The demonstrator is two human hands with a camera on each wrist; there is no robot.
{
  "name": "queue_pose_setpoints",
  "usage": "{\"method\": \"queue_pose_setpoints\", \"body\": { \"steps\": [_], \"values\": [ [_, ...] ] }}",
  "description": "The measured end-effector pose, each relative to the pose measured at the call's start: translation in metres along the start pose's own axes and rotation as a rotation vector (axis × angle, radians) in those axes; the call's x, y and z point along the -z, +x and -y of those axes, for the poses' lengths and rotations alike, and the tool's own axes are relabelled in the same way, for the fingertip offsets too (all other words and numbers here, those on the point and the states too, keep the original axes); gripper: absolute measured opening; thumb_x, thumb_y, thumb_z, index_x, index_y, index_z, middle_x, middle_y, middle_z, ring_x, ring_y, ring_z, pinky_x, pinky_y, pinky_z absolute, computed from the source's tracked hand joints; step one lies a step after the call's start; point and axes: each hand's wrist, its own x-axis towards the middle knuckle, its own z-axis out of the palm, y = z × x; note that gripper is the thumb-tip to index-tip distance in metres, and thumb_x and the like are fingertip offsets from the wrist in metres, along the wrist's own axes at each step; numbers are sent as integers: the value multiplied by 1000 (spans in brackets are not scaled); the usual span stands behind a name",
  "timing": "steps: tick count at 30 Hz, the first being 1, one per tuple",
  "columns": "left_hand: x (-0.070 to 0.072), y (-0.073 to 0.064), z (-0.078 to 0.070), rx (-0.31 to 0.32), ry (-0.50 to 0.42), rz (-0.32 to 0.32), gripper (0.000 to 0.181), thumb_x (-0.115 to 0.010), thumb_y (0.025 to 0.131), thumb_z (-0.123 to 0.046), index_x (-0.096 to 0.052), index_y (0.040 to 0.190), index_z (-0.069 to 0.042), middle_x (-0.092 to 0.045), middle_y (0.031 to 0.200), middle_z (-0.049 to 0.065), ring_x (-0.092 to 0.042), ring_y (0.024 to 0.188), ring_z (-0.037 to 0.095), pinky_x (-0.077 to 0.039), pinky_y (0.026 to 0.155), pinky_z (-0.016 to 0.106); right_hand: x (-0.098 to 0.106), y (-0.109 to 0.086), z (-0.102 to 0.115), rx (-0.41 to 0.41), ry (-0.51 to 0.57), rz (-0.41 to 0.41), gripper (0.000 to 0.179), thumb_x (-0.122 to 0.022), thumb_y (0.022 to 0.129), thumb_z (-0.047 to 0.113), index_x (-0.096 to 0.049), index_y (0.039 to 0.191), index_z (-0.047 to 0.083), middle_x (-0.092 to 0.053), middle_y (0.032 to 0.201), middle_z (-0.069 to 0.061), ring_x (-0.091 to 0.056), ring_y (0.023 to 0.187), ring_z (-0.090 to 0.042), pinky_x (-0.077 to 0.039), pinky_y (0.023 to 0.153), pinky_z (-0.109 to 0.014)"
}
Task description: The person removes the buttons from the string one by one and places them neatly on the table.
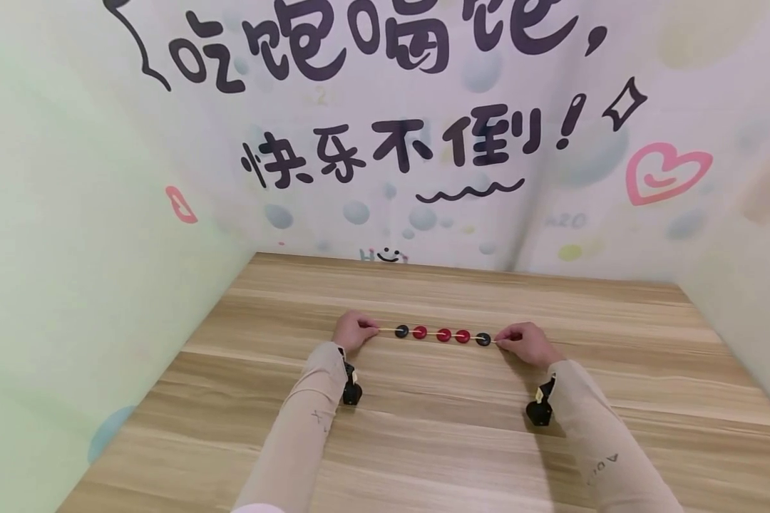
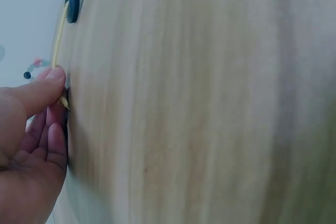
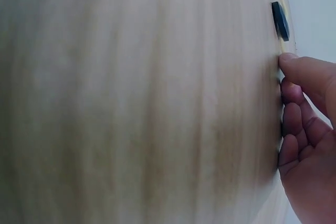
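Observation:
A pale yellow string (image 1: 387, 329) runs nearly straight between the two hands, with several round discs threaded on it. Dark discs (image 1: 401, 331) sit at both ends of the row, and red discs (image 1: 444, 335) lie between them. My left hand (image 1: 354, 331) pinches the left end of the string between thumb and forefinger; a short tail pokes out below the fingers in the left wrist view. At the other end, my right hand (image 1: 527, 343) pinches the string close to the right dark disc (image 3: 280, 21). The right tip of the string is hidden by the fingers.
The wood-grain table (image 1: 436, 420) spreads out under both arms. A printed white backdrop (image 1: 385, 214) rises behind its far edge, with further pale walls at the left and right. Small black wrist cameras (image 1: 351, 390) hang beneath the sleeves.

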Motion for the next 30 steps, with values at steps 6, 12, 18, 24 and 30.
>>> {"method": "queue_pose_setpoints", "body": {
  "steps": [6, 12, 18, 24, 30],
  "values": [
    [29, -18, -45, -24, -35, 57, 16, -73, 70, -38, -72, 79, -25, -66, 80, -6, -58, 72, 11, -44, 64, 28, 4, -3, -1, -9, 19, 19, 10, -62, 81, 7, -66, 86, -1, -63, 81, -7, -51, 73, -15, -41, 65, -28],
    [138, -92, -237, 60, -60, 90, 9, -69, 76, -12, -70, 80, -4, -67, 82, 8, -58, 73, 18, -42, 60, 22, 6, -5, -2, -23, 30, 36, 9, -62, 81, 7, -66, 86, 0, -62, 81, -6, -50, 72, -14, -41, 65, -28],
    [152, -102, -273, 145, -44, 109, 10, -66, 77, -5, -68, 84, 2, -66, 87, 14, -58, 81, 25, -40, 63, 18, 7, -7, -1, -7, 39, 49, 11, -62, 81, 7, -66, 87, -1, -62, 82, -7, -50, 72, -15, -41, 65, -28],
    [114, -72, -197, 5, -112, 154, 16, -69, 76, -27, -70, 87, -15, -66, 82, -1, -57, 74, 13, -44, 66, 24, 11, -4, 0, -4, 42, 49, 13, -61, 82, 8, -66, 90, -1, -63, 84, -8, -51, 73, -14, -42, 65, -28],
    [153, -96, -288, 190, -101, 161, 20, -65, 79, -8, -65, 96, 2, -64, 90, 15, -58, 83, 26, -45, 72, 27, 14, 4, 12, 25, 48, 32, 18, -59, 83, 6, -62, 96, -6, -63, 88, -13, -54, 76, -18, -45, 67, -29]
  ]
}}
